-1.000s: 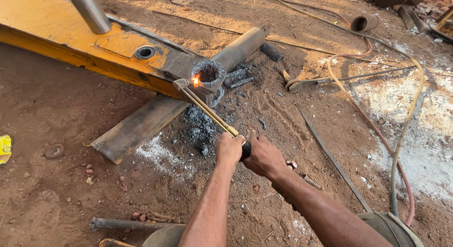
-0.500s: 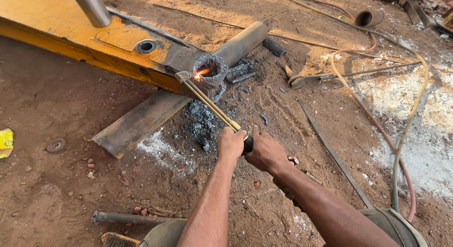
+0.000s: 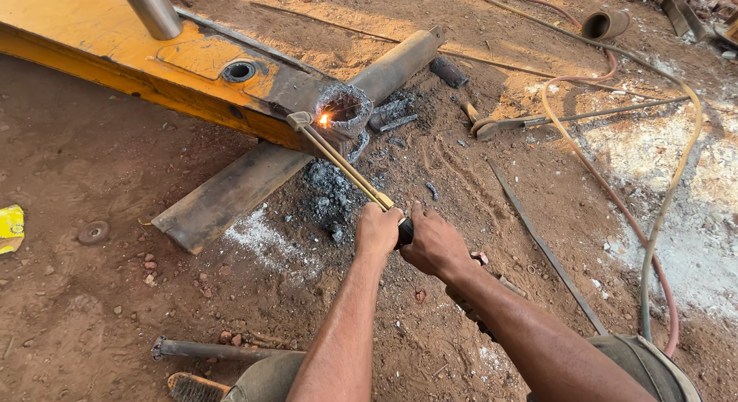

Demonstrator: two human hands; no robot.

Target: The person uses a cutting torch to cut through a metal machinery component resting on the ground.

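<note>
You hold a long brass-coloured cutting torch (image 3: 346, 162) just above the centre of the frame, its slim paired tubes running along a diagonal from your hands up and to the left. Its bent metal tip points at the glowing orange spot (image 3: 324, 119) on the rim of a charred, rough-edged round steel socket (image 3: 344, 108). Your left hand (image 3: 377, 231) is wrapped tight around the torch near its brass fitting; your right hand (image 3: 434, 244) is closed around the dark handle end just beside it, the two hands almost touching.

The socket sits at the end of a flat yellow-painted steel beam (image 3: 92, 41) that fills the upper left of the frame, its paint scorched and worn to bare grey near the flame, with a round hole (image 3: 239, 71) in its top face and a smooth shiny steel rod (image 3: 151, 10) rising from it. A dull grey round bar (image 3: 398, 61) runs up and right from the socket. A rusty flat steel plate (image 3: 231, 193) lies under the beam, slanting toward the lower left, beside a heap of black crumbly slag (image 3: 329, 193) and pale ash.

The ground is dry, reddish-brown packed dirt (image 3: 92, 310), strewn with pebbles. Two hoses, one reddish (image 3: 607, 191) and one olive-green (image 3: 676, 179), curve down the right side. A thin rusty pipe (image 3: 223, 348) lies at the lower left, and a yellow scrap (image 3: 11, 227) sits at the left edge.
</note>
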